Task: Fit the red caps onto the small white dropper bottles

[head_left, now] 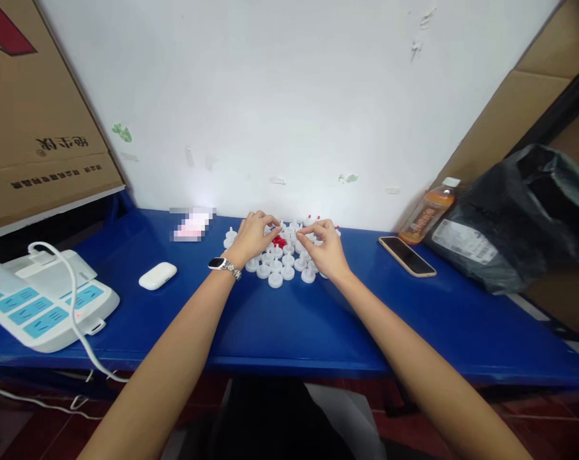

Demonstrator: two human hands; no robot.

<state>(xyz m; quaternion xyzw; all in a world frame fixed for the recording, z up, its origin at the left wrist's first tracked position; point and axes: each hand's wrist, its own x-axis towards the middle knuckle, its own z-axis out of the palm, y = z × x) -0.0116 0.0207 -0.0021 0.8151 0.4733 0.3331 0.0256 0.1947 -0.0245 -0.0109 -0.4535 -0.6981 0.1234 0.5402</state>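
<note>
A cluster of small white round caps with narrow upright spouts (276,279) stands on the blue table. A little heap of tiny red pieces (279,241) lies among them, and several caps at the back carry red tips (318,218). Over the left part of the cluster, my left hand (253,236) has thumb and fingertips drawn together; what is between them is too small to make out. My right hand (325,250) pinches above the right part, facing the left hand across a small gap. Whatever it holds is also unclear. Both hands hide some caps.
On the left are a white power strip (45,313) with a cable and a white earbud case (157,276). To the right lie a phone (407,256), an orange drink bottle (427,212) and a black plastic bag (500,217). A white wall (289,115) rises behind the table (289,332).
</note>
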